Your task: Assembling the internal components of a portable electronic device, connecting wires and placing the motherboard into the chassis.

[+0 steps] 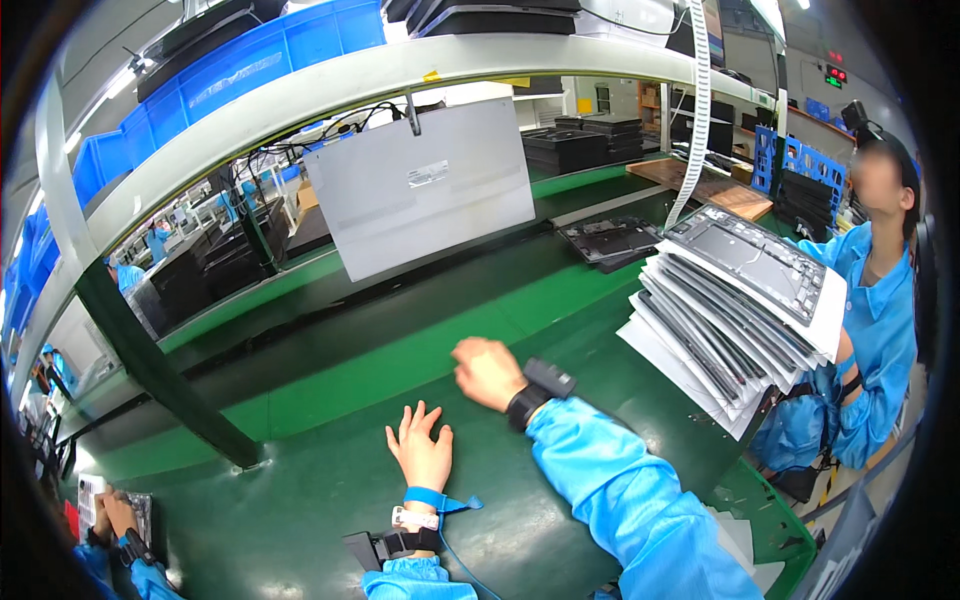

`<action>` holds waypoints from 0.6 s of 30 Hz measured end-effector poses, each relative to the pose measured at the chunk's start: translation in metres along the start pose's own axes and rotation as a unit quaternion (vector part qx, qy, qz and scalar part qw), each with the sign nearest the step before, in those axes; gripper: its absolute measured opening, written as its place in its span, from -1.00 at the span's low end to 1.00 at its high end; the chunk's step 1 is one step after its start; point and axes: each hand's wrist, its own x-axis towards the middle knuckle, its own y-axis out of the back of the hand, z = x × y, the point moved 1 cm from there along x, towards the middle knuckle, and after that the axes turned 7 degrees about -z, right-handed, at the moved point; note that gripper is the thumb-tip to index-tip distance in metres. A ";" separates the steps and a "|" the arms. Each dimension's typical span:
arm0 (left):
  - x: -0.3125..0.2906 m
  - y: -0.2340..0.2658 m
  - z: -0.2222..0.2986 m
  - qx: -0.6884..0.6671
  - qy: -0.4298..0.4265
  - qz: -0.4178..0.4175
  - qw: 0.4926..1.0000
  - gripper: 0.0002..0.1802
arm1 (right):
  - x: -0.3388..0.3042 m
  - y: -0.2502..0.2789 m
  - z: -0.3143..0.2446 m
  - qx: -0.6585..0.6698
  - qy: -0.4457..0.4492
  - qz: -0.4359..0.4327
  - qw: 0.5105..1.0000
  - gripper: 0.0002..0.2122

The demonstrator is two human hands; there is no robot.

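Note:
My left hand [422, 455] hovers over the green work table [300, 510], its fingers spread and nothing in them. A blue wrist strap [440, 498] with a thin cord circles that wrist, next to a white band and a black device. Farther up and to the right is my right hand [488, 372], its fingers curled in, with no object showing in them. A black strap with a small dark box [550, 377] sits on the right wrist. Nearest on the right stands a tall stack of laptop chassis parts [745, 265] with white sheets between them.
A grey panel [425, 190] hangs from the shelf rail ahead. Behind the stack lies a dark laptop part [612, 238]. A green post [170, 370] rises at left. One co-worker [870, 280] stands at right; another person's hands [115, 515] work at lower left.

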 end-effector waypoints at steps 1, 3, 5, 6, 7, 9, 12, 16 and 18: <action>0.000 0.002 -0.002 0.003 0.005 0.003 1.000 -0.63 | 0.002 -0.002 0.023 -0.021 0.006 0.074 0.997 -0.82; 0.000 0.002 0.002 0.003 0.005 0.000 1.000 -0.63 | 0.003 0.011 0.071 -0.062 -0.078 0.091 0.991 -0.80; -0.001 0.002 0.003 0.003 0.009 -0.001 1.000 -0.63 | -0.006 0.022 0.110 -0.131 -0.130 0.169 0.968 -0.75; 0.000 0.000 0.008 0.006 0.001 -0.004 1.000 -0.63 | -0.012 0.027 0.135 -0.160 -0.177 0.167 0.957 -0.72; 0.000 0.001 0.008 0.012 -0.002 -0.003 1.000 -0.63 | -0.014 0.029 0.149 -0.183 -0.218 0.163 0.944 -0.68; 0.000 0.001 0.008 0.014 0.004 0.002 1.000 -0.62 | -0.016 0.032 0.172 -0.200 -0.266 0.148 0.931 -0.62; -0.002 0.004 0.009 0.018 -0.006 -0.003 1.000 -0.63 | -0.017 0.036 0.196 -0.237 -0.262 0.161 0.922 -0.57; -0.003 0.003 0.014 0.022 -0.008 -0.013 1.000 -0.61 | -0.014 0.047 0.226 -0.263 -0.254 0.148 0.919 -0.46; -0.004 0.005 0.015 0.032 -0.010 -0.014 0.999 -0.61 | -0.009 0.049 0.231 -0.268 -0.231 0.128 0.927 -0.46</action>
